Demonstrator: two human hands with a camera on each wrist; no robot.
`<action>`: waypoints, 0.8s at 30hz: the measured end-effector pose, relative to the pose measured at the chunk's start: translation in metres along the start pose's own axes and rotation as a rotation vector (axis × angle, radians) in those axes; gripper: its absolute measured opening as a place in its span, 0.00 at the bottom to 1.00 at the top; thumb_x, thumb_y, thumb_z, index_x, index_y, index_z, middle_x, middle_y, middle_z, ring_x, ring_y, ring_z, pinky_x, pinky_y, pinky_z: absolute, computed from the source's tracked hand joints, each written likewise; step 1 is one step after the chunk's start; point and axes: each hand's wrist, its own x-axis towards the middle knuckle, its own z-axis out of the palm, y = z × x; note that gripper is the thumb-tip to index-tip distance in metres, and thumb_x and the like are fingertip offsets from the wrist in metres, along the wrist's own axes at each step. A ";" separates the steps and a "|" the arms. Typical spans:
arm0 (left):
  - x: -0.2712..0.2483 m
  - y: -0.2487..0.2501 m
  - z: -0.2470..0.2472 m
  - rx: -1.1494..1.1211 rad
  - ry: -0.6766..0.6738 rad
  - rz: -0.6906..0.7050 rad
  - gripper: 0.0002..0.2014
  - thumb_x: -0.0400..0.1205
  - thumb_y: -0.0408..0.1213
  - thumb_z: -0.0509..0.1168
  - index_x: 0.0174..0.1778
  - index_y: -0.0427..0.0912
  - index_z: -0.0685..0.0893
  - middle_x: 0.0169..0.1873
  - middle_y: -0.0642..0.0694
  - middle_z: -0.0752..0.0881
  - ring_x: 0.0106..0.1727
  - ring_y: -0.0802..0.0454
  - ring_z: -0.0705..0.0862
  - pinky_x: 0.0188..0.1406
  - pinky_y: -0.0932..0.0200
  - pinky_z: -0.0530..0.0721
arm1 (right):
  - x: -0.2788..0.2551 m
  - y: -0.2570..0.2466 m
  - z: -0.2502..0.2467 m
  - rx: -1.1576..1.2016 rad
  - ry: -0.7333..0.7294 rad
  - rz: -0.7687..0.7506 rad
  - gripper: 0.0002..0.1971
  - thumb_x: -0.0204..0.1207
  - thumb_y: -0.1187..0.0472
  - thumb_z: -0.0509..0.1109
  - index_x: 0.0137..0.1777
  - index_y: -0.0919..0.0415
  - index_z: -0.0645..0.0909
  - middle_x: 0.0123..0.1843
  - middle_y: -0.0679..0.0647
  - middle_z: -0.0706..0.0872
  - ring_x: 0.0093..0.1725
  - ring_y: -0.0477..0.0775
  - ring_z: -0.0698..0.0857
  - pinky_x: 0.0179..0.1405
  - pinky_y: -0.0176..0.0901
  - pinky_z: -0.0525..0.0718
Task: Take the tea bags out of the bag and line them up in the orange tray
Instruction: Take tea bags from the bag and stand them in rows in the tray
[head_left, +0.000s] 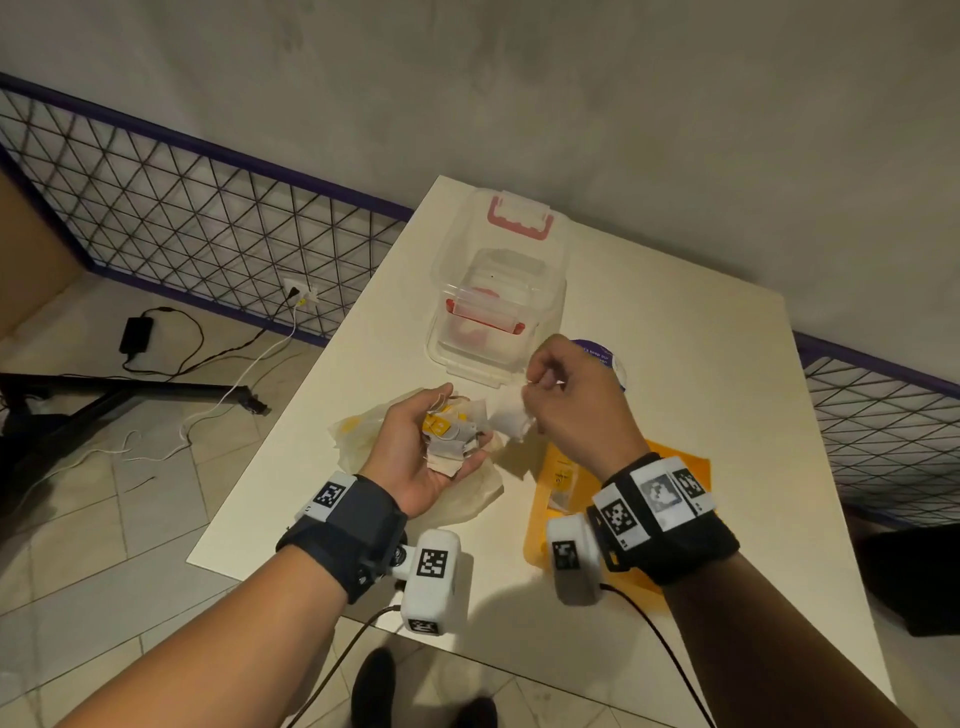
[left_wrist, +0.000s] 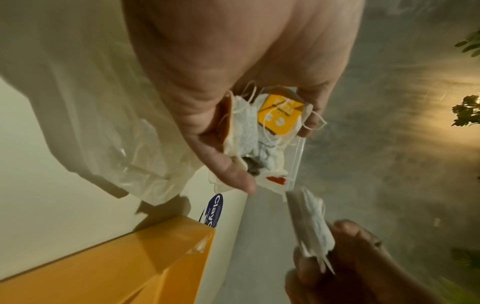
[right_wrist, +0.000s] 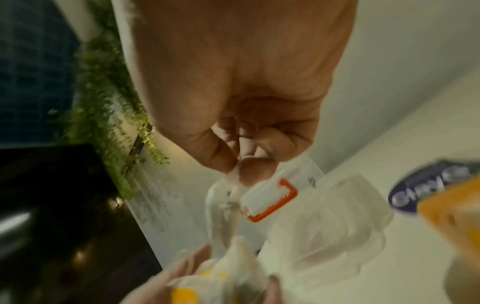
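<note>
My left hand (head_left: 457, 426) is palm up over the crumpled plastic bag (head_left: 467, 501) and cups a bunch of tea bags (head_left: 451, 439) with yellow tags (left_wrist: 280, 115) and loose strings. Just to its right, my right hand (head_left: 532, 387) pinches the top of one white tea bag (head_left: 509, 418), which hangs clear of the bunch (left_wrist: 317, 224). The orange tray (head_left: 675, 460) lies on the table below my right wrist and is partly hidden by it. What looks like one tea bag with a yellow tag (head_left: 561, 475) lies at the tray's left end.
A clear lidded container (head_left: 493, 312) with red latches stands behind the hands. A round blue-labelled lid (head_left: 613, 358) sits behind my right hand. The white table (head_left: 727, 364) ends close on the left, above a floor with cables and a wire fence.
</note>
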 end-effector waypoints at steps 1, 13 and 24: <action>0.000 0.000 -0.001 0.010 0.002 0.002 0.10 0.79 0.47 0.68 0.49 0.46 0.83 0.42 0.40 0.87 0.41 0.43 0.89 0.39 0.53 0.87 | 0.000 0.002 -0.006 -0.106 0.007 -0.031 0.07 0.71 0.71 0.66 0.42 0.58 0.79 0.35 0.53 0.83 0.36 0.57 0.82 0.37 0.51 0.82; 0.000 -0.012 -0.011 0.001 -0.011 0.026 0.09 0.78 0.43 0.65 0.50 0.43 0.82 0.41 0.40 0.87 0.39 0.42 0.90 0.38 0.53 0.87 | -0.014 0.057 -0.060 -0.460 -0.174 0.194 0.12 0.74 0.70 0.68 0.50 0.57 0.90 0.45 0.53 0.86 0.47 0.53 0.85 0.45 0.42 0.84; 0.005 -0.019 -0.013 0.058 0.006 0.035 0.09 0.80 0.43 0.64 0.49 0.42 0.83 0.43 0.39 0.87 0.41 0.41 0.88 0.35 0.53 0.87 | -0.025 0.086 -0.078 -0.462 -0.270 0.273 0.03 0.68 0.68 0.73 0.42 0.64 0.83 0.41 0.55 0.86 0.43 0.57 0.85 0.35 0.45 0.79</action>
